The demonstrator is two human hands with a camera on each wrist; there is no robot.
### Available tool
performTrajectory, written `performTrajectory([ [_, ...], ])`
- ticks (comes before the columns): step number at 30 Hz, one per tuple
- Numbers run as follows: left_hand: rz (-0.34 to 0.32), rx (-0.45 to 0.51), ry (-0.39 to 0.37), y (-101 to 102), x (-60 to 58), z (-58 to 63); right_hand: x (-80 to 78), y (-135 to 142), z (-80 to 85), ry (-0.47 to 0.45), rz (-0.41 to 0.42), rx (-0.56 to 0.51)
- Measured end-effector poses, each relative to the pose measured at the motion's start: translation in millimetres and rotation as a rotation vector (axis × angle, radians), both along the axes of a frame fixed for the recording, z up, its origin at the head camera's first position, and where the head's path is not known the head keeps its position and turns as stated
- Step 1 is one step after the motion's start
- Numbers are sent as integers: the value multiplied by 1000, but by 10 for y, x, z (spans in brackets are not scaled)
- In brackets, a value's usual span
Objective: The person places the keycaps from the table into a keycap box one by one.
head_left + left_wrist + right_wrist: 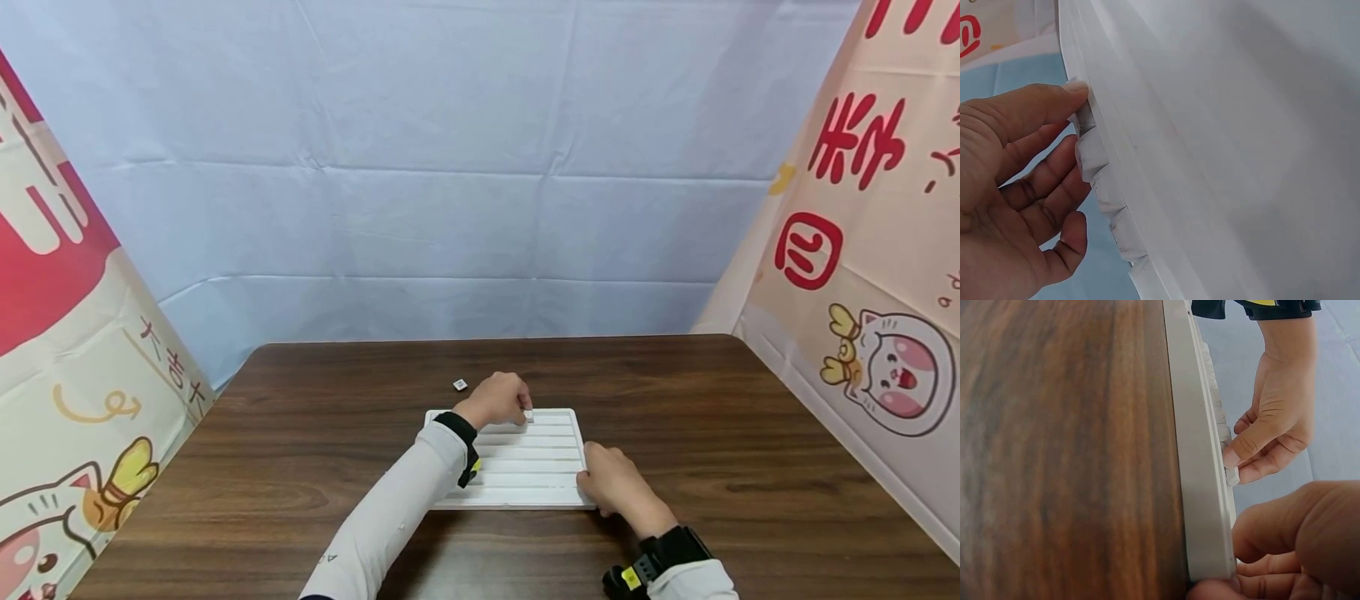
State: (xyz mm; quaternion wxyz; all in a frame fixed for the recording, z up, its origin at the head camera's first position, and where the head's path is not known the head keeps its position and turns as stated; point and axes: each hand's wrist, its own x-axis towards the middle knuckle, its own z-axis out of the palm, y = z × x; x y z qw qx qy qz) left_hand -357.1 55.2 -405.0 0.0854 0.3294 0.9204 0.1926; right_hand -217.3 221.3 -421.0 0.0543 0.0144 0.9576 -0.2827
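A white ridged board (pixel 525 479) lies on the wooden table. At its far row my left hand (pixel 497 398) pinches a small white tile (pixel 529 415) between thumb and fingers. Several more white tiles (pixel 1110 190) stand in a line beside that one along the same row, seen in the left wrist view. My right hand (pixel 617 482) holds the board's right edge, thumb on top and fingers at the side. Beyond the board, a loose white tile (pixel 460 384) with a dark mark lies on the table. The left forearm covers part of the board's left side.
The brown wooden table (pixel 315 417) extends around the board. A pale blue cloth (pixel 450 208) hangs behind it, and printed cloths with cartoon cats (pixel 900 367) hang at both sides. Both wrists wear black straps (pixel 678 550).
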Motion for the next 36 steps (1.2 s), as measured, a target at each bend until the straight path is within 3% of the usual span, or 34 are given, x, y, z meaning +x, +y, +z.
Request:
performTrajectory([
  [36, 2, -19, 3, 9, -5, -21, 18, 6, 17, 3, 8, -14],
])
